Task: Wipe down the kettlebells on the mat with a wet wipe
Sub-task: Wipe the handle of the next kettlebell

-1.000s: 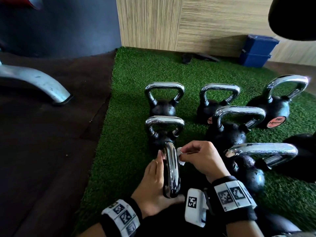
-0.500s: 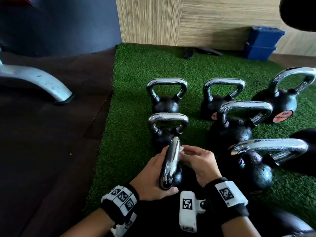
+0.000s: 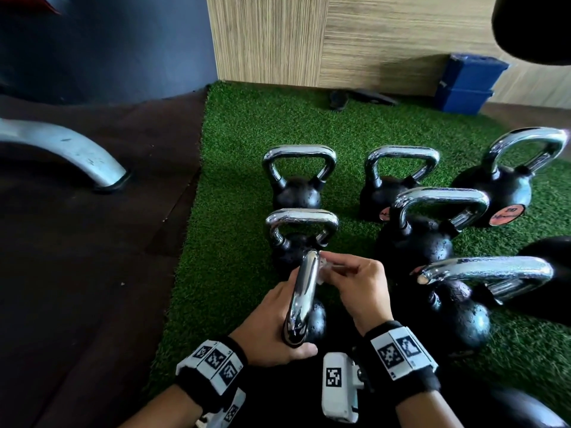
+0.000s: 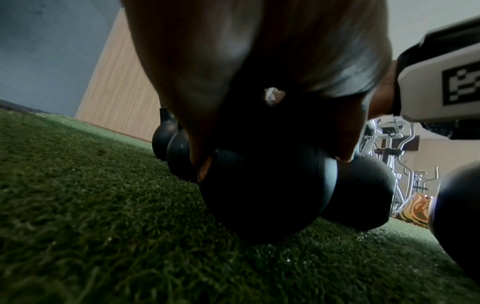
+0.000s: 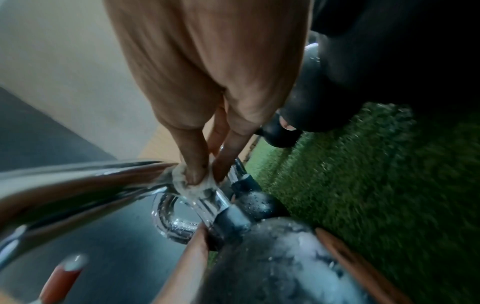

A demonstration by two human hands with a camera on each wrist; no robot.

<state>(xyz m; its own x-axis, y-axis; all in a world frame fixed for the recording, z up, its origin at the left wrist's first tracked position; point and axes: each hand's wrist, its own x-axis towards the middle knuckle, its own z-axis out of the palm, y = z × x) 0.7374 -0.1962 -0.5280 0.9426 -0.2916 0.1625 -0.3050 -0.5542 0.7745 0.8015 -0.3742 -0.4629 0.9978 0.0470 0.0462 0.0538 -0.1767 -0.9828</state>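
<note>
On the green mat (image 3: 238,211) stand several black kettlebells with chrome handles. The nearest small kettlebell (image 3: 304,301) is between my hands, its handle pointing away from me. My left hand (image 3: 272,322) grips its black ball (image 4: 267,185), fingers curled round both sides. With finger and thumb, my right hand (image 3: 355,282) pinches a small white wet wipe (image 3: 323,267) against the far end of that handle. In the right wrist view the wipe (image 5: 192,183) is bunched against the chrome. Another small kettlebell (image 3: 296,239) stands just beyond.
Larger kettlebells (image 3: 426,242) (image 3: 463,310) crowd the right side, with more behind (image 3: 398,186) (image 3: 506,186). Blue boxes (image 3: 466,84) sit by the wooden wall. A grey metal leg (image 3: 61,149) rests on the dark floor, left of the mat.
My left fingers have dropped from alongside the handle to around the ball. The right hand has slid the wipe to the handle's far end. The head view has shifted slightly.
</note>
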